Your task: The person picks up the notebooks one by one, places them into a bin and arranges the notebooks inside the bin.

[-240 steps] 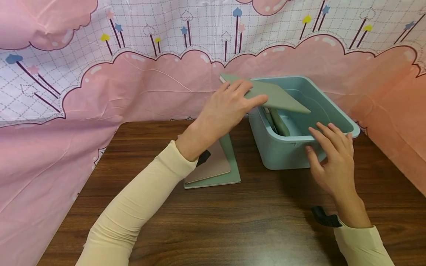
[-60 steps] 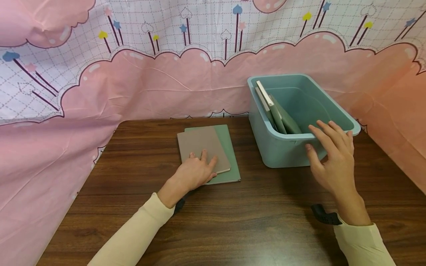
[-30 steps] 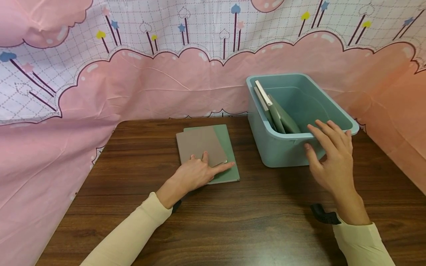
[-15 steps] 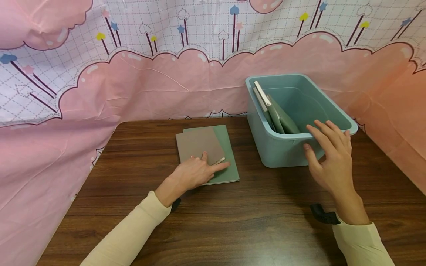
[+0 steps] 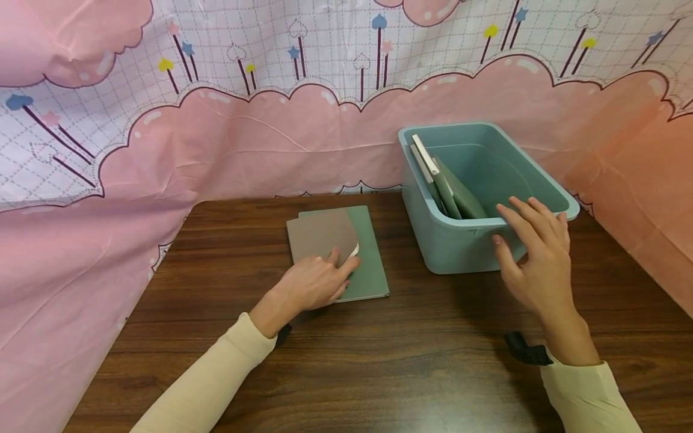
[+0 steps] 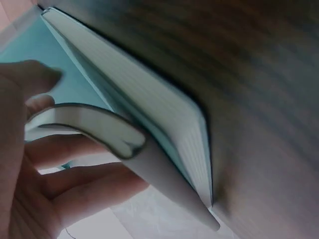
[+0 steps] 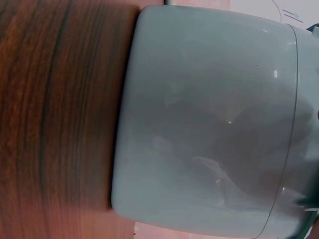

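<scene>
My left hand (image 5: 308, 284) pinches the near right part of a thin taupe notebook (image 5: 319, 231). Its corner bends up between thumb and fingers, baring the white page edge, as the left wrist view shows with the curled notebook (image 6: 164, 174). Beneath it a larger green hardcover book (image 5: 372, 264) lies flat on the table. My right hand (image 5: 541, 267) rests at the near rim of a light blue plastic bin (image 5: 455, 252), its fingers relaxed over the rim and the thumb in front. Only the bin's outer wall (image 7: 199, 124) fills most of the right wrist view.
Several green books (image 5: 455, 192) lean along the left inside of the bin. The brown wooden table (image 5: 379, 361) runs back to a pink and white patterned cloth (image 5: 260, 144) hanging behind and at both sides.
Eight seconds ago my left hand held a green book over the bin; that hand now works at the taupe notebook. Its corner has since curled up and left. My right hand has stayed put.
</scene>
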Available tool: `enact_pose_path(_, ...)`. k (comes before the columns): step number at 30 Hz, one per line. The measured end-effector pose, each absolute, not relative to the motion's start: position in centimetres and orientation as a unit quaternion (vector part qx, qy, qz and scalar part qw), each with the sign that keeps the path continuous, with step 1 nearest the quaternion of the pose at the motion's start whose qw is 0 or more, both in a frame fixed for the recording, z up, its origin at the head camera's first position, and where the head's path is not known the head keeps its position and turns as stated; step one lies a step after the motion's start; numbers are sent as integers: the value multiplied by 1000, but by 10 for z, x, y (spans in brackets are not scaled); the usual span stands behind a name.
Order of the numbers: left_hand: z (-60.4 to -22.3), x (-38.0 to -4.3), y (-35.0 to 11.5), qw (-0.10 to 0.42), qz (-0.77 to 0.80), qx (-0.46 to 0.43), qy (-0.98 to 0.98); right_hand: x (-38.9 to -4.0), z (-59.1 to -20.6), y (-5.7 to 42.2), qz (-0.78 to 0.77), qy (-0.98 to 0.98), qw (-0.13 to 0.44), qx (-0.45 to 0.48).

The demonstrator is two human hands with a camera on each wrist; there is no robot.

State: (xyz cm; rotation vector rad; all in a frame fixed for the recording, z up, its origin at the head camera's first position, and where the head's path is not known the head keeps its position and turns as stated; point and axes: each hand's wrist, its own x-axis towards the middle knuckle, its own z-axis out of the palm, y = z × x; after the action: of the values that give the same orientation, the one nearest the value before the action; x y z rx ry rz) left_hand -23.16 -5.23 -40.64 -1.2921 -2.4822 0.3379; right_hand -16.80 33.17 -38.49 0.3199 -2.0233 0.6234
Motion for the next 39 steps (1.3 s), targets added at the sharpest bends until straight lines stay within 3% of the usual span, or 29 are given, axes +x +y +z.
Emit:
enact_pose_path(9,-393,-227,-55,182,77,-419,-886,-168,-384,330,255,-831,476,133)
enact_pose_path(20,-364,-230,-65,272,8,-398,-876,-167,-384,332,254,-834,473,131)
enact_pose_path(39,-322,-230,-72,287,34,-369,-883,-168,-386,333,256,-830,478,132)
